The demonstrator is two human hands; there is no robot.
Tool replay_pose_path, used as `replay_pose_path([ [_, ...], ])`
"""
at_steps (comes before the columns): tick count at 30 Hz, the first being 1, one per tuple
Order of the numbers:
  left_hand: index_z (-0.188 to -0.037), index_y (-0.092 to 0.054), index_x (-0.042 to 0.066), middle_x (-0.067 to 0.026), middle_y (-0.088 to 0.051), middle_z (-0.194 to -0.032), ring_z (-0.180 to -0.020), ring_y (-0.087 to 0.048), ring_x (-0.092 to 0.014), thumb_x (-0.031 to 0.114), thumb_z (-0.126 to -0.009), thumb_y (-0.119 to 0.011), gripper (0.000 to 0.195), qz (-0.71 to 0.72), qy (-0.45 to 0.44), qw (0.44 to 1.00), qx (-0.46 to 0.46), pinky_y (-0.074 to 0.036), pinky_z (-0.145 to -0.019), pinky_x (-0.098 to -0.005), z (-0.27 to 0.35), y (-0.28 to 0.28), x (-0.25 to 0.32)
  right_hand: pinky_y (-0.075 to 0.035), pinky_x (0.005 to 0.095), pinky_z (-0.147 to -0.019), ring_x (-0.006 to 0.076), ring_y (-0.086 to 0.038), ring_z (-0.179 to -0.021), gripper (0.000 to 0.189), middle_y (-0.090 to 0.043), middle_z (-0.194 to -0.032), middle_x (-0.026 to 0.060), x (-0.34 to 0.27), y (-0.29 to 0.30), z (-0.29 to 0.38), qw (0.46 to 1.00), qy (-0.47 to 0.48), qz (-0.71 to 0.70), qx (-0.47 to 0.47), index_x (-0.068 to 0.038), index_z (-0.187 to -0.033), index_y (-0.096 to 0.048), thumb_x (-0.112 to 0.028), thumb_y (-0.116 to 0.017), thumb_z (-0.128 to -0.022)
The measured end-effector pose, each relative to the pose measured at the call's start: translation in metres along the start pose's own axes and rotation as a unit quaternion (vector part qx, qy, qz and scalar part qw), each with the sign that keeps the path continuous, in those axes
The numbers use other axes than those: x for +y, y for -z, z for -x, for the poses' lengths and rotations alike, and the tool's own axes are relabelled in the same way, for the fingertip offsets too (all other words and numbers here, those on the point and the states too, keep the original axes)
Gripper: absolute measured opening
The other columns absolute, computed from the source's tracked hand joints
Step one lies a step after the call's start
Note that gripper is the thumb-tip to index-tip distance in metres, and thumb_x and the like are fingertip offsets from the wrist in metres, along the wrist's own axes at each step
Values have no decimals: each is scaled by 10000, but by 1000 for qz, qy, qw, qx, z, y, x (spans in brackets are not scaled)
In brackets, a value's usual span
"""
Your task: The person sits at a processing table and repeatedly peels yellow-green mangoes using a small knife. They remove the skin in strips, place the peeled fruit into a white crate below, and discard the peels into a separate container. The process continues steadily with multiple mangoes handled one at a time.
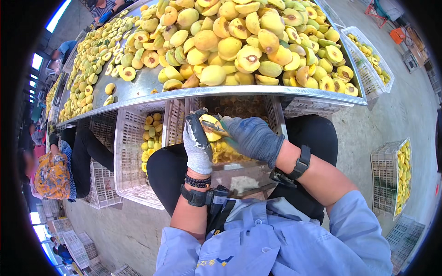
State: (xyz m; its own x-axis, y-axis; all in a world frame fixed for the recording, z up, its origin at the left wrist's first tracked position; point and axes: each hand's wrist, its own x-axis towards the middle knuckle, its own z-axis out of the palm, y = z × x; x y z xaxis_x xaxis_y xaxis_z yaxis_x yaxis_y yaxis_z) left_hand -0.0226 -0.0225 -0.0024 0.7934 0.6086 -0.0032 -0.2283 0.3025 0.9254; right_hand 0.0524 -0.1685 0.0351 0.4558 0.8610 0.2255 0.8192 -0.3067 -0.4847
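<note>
In a pale glove with black covering on the fingers, my left hand (198,145) holds a halved yellow peach (210,125), cut face towards my right. My right hand (253,138), in a blue-grey knit glove, grips a small pitting tool (215,127) whose metal end lies against the cut face. Its handle is mostly hidden by the fingers. Both hands hover over a plastic crate (276,114) between my knees, with yellow peach pieces (229,151) below. Ahead, a metal-rimmed table (241,90) bears a big heap of halved peaches (228,48), some with pits showing.
Left of my knee stands a white plastic crate (129,165) with peach halves (150,138) inside. A co-worker (55,172) sits further left; another person (103,10) is at the table's far end. More filled crates (386,186) (366,79) stand on the concrete floor to the right.
</note>
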Motion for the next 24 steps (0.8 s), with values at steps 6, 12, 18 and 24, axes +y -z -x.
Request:
replay_pose_path([
  [6,-1059,-568,5,-54,-583,-980,-870,-543,-127,297,-973,-414,340,-69,-33,997,-8,-452,-799,-259,2,3,0,-490,418,-590,347,-613,-696,327,-604,-769,189,-1,1,3,999,-29,-28,-28,-15,-999,-497,-239,-612,-790],
  [12,-1082,-554,2,-78,-589,-1001,-904,-550,-144,218,-967,-426,276,-145,-77,986,-18,-453,-809,-270,-2,1,-4,-492,433,-641,358,-617,-745,337,-617,-809,202,-7,-11,4,990,-120,-79,-10,-7,-1027,-491,-241,-591,-805],
  [18,-1057,-565,-4,-69,-598,-943,-853,-564,-139,237,-964,-434,289,-141,-53,988,-35,-459,-788,-268,-5,-1,1,-493,423,-610,348,-618,-709,326,-609,-759,202,3,3,-1,995,-67,-26,-70,-11,-997,-493,-226,-610,-781],
  [24,-1096,-552,6,-86,-611,-974,-874,-605,-188,370,-956,-415,413,91,177,974,-106,-507,-791,-313,-3,9,6,-490,432,-619,371,-610,-718,317,-606,-765,213,7,2,7,991,-66,-55,-98,-6,-988,-495,-231,-596,-788],
])
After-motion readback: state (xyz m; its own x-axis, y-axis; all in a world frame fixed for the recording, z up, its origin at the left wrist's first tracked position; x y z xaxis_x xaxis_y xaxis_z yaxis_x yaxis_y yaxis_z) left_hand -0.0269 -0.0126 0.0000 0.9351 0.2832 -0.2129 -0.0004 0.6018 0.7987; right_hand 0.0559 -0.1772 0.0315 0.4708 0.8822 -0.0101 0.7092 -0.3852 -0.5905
